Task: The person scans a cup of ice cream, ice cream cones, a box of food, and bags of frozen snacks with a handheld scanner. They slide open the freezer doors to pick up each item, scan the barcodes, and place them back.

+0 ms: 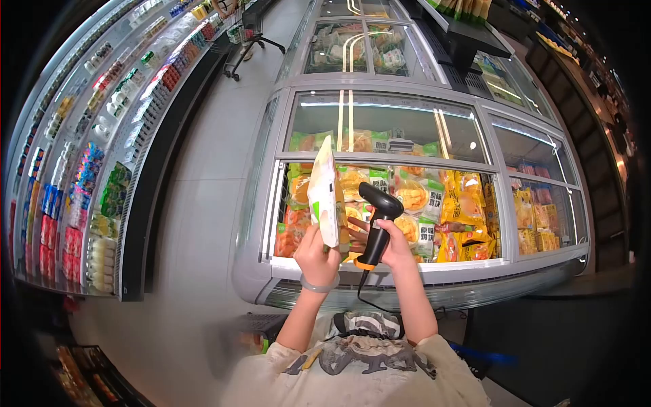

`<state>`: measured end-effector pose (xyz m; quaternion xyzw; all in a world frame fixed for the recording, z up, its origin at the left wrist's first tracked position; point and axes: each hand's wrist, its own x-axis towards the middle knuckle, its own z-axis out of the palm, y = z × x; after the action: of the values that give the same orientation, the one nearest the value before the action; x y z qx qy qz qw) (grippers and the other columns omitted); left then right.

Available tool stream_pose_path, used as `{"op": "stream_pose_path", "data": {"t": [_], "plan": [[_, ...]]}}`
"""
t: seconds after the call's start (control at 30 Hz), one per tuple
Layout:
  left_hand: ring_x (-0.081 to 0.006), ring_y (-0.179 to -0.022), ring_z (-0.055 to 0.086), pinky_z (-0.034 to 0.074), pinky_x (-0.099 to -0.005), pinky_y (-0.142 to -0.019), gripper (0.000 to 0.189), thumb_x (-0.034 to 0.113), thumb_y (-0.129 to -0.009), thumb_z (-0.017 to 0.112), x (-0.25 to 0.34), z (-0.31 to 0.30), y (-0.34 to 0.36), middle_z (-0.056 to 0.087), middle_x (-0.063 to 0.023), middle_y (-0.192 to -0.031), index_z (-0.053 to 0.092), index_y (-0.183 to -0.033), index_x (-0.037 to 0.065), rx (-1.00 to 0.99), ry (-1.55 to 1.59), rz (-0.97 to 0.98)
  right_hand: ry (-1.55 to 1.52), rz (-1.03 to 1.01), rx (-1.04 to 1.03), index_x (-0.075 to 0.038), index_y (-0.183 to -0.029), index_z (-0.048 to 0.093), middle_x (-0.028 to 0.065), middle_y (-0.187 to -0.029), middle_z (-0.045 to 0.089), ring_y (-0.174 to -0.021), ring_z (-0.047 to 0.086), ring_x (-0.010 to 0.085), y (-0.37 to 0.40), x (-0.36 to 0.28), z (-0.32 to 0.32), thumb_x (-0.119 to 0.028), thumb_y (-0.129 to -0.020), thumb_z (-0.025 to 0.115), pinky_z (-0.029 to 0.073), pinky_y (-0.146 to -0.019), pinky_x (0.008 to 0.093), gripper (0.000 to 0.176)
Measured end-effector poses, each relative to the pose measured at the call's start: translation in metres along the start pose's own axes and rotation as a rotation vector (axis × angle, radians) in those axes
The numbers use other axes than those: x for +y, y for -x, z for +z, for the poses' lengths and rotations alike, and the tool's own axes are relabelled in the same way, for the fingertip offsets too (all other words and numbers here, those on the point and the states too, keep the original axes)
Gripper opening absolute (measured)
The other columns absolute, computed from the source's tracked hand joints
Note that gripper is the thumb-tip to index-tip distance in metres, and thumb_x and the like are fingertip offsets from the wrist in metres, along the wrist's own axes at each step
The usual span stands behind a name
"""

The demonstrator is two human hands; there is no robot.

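Left hand (pixel 317 256) closed on upright package (pixel 327 193); right hand (pixel 393 243) wrapped round scanner (pixel 378 220), some fingers extended. Both above open freezer (pixel 252 275); aisle floor (pixel 193 197) open leftward.

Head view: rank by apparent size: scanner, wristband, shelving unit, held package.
1. Shelving unit
2. Held package, seen at a steep angle
3. Scanner
4. Wristband

Two bags (pixel 411 197) in the freezer (pixel 380 270) say 原味鸡块 in black. The shirt (pixel 366 363) has big dark letters, but they are too bent to read.
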<state>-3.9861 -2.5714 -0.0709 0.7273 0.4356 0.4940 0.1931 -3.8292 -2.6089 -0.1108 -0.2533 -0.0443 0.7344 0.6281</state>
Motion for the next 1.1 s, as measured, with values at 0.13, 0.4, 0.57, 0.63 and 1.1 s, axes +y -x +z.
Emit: {"op": "stream_pose_path", "data": {"t": [0.13, 0.4, 0.57, 0.63, 1.1], "plan": [[-0.0310, -0.087, 0.057, 0.048, -0.0326, -0.065, 0.029, -0.007, -0.052, 0.056, 0.030, -0.011, 0.010, 0.046, -0.0172, -0.114, 0.056, -0.080, -0.001, -0.127, 0.029, 0.155, -0.068, -0.031, 0.048, -0.003, -0.113, 0.042, 0.0159, -0.110, 0.049, -0.100, 0.050, 0.0304, 0.024, 0.002, -0.009, -0.015, -0.074, 0.052, 0.043, -0.080, 0.0466, 0.043], [-0.0311, -0.113, 0.041, 0.026, -0.0527, -0.094, 0.015, 0.004, -0.062, 0.055, 0.032, -0.008, 0.066, 0.043, -0.0183, -0.121, 0.040, -0.060, 0.003, -0.453, -0.061, 0.449, 0.008, -0.088, 0.266, 0.003, -0.103, 0.051, 0.0142, -0.101, 0.055, -0.091, 0.054, 0.0239, 0.071, 0.040, -0.076, -0.023, -0.076, 0.049, 0.043, -0.083, 0.0365, 0.038], [-0.0323, -0.114, 0.040, 0.026, -0.0549, -0.094, 0.016, 0.006, -0.062, 0.054, 0.038, 0.019, 0.108, 0.042, -0.0191, -0.121, 0.038, -0.062, 0.003, -0.561, 0.150, 0.572, 0.441, -0.263, 0.370, 0.003, -0.106, 0.048, 0.0130, -0.102, 0.055, -0.092, 0.055, 0.0217, 0.117, 0.031, -0.084, -0.018, -0.081, 0.042, 0.045, -0.079, 0.0327, 0.034], [-0.0319, -0.115, 0.039, 0.025, -0.0582, -0.093, 0.016, 0.012, -0.063, 0.053, 0.038, 0.035, 0.131, 0.041, -0.0194, -0.122, 0.038, -0.063, 0.006, -0.616, 0.163, 0.695, 0.332, -0.316, 0.213, 0.003, -0.109, 0.047, 0.0124, -0.103, 0.055, -0.094, 0.054, 0.0193, 0.135, 0.022, -0.072, -0.010, -0.081, 0.042, 0.044, -0.080, 0.0301, 0.031], [-0.0271, -0.123, 0.026, 0.019, -0.0594, -0.094, 0.015, 0.017, -0.067, 0.056, 0.041, 0.093, 0.171, 0.034, -0.0146, -0.128, 0.053, -0.078, 0.008, -0.953, 0.113, 0.838, 0.845, -0.305, 0.827, -0.003, -0.098, 0.047, 0.0016, -0.082, 0.051, -0.072, 0.050, 0.0103, 0.156, -0.028, -0.123, -0.004, -0.062, 0.066, 0.041, -0.065, 0.0239, 0.041]]}}
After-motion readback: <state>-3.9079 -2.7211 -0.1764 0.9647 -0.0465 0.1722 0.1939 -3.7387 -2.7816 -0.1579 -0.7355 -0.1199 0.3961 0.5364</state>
